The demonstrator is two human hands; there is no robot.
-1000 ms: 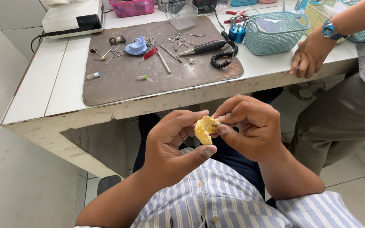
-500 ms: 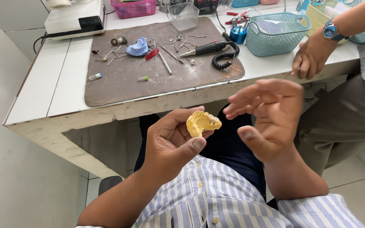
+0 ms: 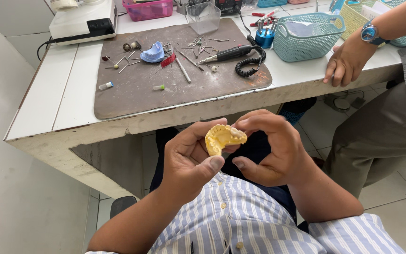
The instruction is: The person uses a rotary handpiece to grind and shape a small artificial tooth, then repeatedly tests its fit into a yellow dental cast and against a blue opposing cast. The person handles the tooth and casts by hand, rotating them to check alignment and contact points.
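A yellow horseshoe-shaped dental cast (image 3: pixel 222 138) is held above my lap, below the table's front edge. My left hand (image 3: pixel 189 160) grips it from the left, thumb under it and fingers behind. My right hand (image 3: pixel 271 148) curls around its right side, with fingertips touching the cast's top and right end. Both hands are in front of my striped shirt.
A white table (image 3: pixel 48 101) carries a brown mat (image 3: pixel 137 91) with small tools, a blue dental tray (image 3: pixel 153 51), a black handpiece (image 3: pixel 226 53) with coiled cord, a teal basket (image 3: pixel 306 35) and a pink box (image 3: pixel 149 9). Another person's hand (image 3: pixel 346 63) rests on the table's right edge.
My right hand, which had opened and lifted away from the cast half a second ago, has come back and closed its fingers on the cast. The left hand kept holding it.
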